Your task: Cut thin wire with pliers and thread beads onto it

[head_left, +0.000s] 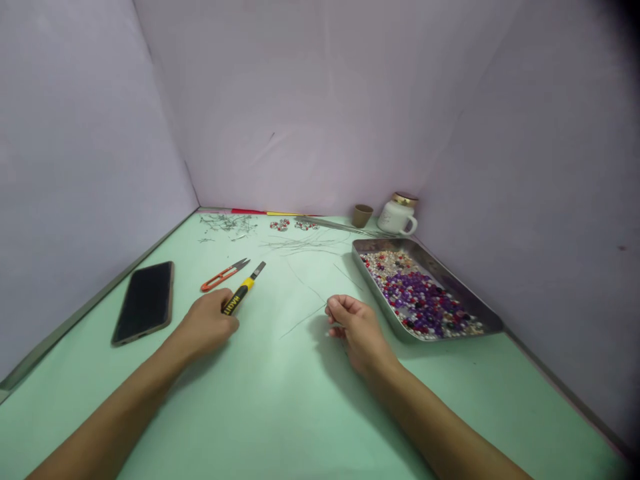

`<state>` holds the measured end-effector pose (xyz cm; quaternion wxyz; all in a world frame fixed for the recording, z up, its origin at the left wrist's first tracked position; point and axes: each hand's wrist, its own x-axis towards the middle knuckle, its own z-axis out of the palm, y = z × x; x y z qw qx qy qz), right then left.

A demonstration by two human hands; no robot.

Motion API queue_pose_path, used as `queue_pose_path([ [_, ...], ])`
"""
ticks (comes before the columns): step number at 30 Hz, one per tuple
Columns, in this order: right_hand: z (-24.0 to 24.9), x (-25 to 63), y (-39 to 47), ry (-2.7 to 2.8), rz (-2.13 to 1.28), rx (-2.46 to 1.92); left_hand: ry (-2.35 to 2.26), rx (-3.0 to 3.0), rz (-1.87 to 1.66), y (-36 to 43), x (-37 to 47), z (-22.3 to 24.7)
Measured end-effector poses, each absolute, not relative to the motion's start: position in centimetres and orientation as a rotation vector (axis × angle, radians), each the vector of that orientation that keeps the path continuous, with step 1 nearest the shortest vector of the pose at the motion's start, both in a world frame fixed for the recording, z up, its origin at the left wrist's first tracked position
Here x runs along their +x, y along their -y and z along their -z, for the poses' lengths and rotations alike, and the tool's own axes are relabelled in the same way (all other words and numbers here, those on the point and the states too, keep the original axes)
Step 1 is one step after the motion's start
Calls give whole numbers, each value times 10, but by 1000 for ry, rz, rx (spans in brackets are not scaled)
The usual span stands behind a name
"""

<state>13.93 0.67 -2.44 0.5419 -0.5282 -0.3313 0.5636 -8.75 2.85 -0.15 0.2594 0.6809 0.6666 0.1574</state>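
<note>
My left hand (210,325) is closed around the black and yellow grip of a utility knife (243,293), whose grey metal end points away from me. Just beyond it lie thread snips (225,274) with orange handles. To the right, my right hand (356,327) pinches thin wire (306,321) between thumb and fingertips. Loose ends of the wire spread out to the left and away over the table. What else may be within the curled fingers is hidden. Near the right hand stands a metal tray (387,313) of purple, red and cream beads (420,293).
A phone (145,303) lies on the left of the green table (280,413). Toward the back are wire scraps (227,223), two beaded pieces (280,225), loose wires (305,243), a brown cup (362,215) and a white lidded mug (396,217). Pale walls enclose three sides.
</note>
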Motion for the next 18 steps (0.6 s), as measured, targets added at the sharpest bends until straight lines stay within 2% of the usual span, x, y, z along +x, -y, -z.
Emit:
queue_pose_path([
  [2, 21, 141, -7, 759, -1384, -1224, -1437, 1601, -588, -21, -85, -6],
  [5, 16, 144, -7, 760, -1421, -1159, -1091, 1381, -570, -9, -78, -16],
  [11, 12, 144, -6, 743, -1385, -1116, -1039, 1455, -274, 8, -63, -24],
  [18, 14, 137, -2, 766, -1401, -1130, -958, 1475, -239, 13, -52, -30],
])
